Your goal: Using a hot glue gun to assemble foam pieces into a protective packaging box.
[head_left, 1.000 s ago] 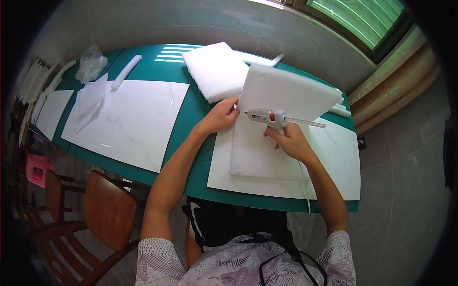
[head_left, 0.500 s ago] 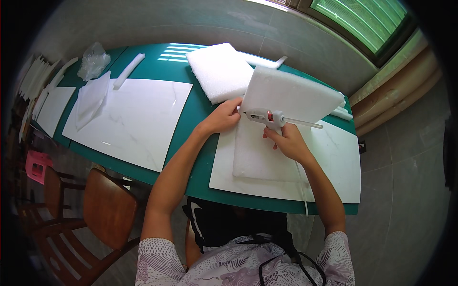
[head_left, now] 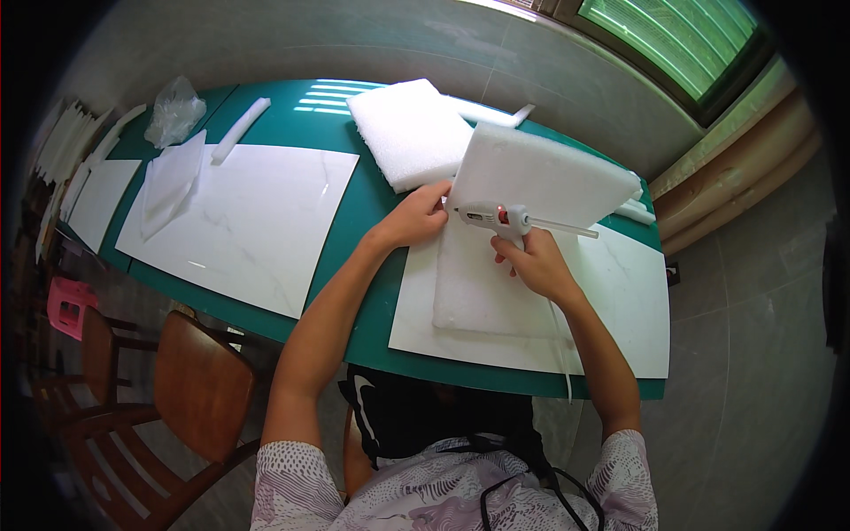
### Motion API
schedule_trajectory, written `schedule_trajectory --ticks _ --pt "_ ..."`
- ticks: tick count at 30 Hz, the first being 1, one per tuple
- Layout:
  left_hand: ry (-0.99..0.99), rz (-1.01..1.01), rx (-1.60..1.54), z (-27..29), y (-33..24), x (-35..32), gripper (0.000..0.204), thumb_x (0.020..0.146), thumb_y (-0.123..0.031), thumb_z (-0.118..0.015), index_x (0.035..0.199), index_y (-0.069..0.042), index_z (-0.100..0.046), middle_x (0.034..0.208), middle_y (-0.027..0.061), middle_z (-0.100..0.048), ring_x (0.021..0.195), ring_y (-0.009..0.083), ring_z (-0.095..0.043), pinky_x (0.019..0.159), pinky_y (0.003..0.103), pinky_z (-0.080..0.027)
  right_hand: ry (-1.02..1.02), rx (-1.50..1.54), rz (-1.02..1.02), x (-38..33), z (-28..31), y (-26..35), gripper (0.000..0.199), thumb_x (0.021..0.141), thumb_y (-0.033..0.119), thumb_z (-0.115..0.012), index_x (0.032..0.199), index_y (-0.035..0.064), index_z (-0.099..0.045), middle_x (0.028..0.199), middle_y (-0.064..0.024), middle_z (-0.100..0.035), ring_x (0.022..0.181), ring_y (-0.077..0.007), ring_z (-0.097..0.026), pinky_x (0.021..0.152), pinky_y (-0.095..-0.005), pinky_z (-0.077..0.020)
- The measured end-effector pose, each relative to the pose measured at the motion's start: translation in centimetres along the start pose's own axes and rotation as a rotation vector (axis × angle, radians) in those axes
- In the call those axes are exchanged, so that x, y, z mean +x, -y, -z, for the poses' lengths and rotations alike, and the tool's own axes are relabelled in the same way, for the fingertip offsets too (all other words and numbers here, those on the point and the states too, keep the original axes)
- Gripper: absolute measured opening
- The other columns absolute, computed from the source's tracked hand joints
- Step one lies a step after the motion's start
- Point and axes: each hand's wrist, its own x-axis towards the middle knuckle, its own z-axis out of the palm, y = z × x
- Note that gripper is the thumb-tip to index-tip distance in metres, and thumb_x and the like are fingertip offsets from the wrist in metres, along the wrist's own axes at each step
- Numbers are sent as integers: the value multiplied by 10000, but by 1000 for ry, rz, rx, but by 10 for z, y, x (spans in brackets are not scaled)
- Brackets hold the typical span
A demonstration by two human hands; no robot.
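My right hand [head_left: 531, 257] grips a white hot glue gun [head_left: 496, 217], its nozzle pointing left at the edge of a white foam sheet. A clear glue stick [head_left: 567, 229] juts from the gun's back, and its cord hangs past the table's front edge. With fingers curled, my left hand [head_left: 421, 217] pinches the left edge of the raised foam sheet [head_left: 549, 173], which stands tilted up. Under the gun, another foam layer [head_left: 482, 292] lies flat on a white marbled board [head_left: 620, 301]. Whether the two foam layers are joined is hidden.
A thick foam block [head_left: 412, 133] lies behind my left hand. To the left, another marbled board [head_left: 257, 221] carries a folded foam sheet [head_left: 173, 181] and a foam strip [head_left: 239, 131]. A clear plastic bag [head_left: 174, 113] sits beyond. Wooden chairs [head_left: 199, 385] stand by the green table [head_left: 354, 310].
Almost nothing differs. The glue gun and my right hand have shifted very slightly; my left hand keeps its hold on the foam sheet.
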Motion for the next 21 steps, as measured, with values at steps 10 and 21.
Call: schedule_trajectory --ticks 10,21 --pt "3 -6 -23 2 -5 0 400 801 -15 -453 1192 0 -539 900 168 -571 785 244 -534 783 348 -453 -68 -3 14 -1 -3 1 319 868 233 -606 1014 -48 -645 713 -113 -645 613 -190 -622 595 -325 -486" --pt "4 -10 -17 3 -5 0 396 807 -19 -455 1195 -1 -537 920 172 -574 800 250 -533 800 350 -449 -49 -27 18 -2 0 5 343 883 215 -617 1072 -72 -620 705 -85 -610 585 -141 -584 541 -290 -486"
